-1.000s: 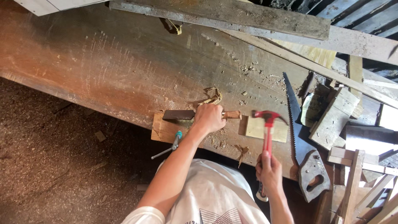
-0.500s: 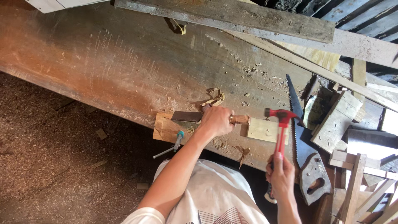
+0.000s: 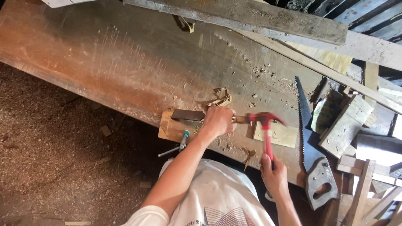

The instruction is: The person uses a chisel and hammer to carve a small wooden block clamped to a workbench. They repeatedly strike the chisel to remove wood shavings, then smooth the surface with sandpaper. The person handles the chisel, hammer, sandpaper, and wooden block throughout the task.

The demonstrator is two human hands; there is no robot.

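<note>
Left hand (image 3: 218,120) wraps wooden-handled chisel (image 3: 197,115) | right hand (image 3: 274,175) grips red claw hammer (image 3: 265,125) | strike squarely — keep chisel steady on pale clamped wood block (image 3: 169,129)

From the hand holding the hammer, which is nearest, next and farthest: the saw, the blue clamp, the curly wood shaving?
Measured from the right hand:
1. The saw, just to its right on the bench edge.
2. The curly wood shaving, up the bench past the left hand.
3. The blue clamp, at the bench edge on the left.
</note>
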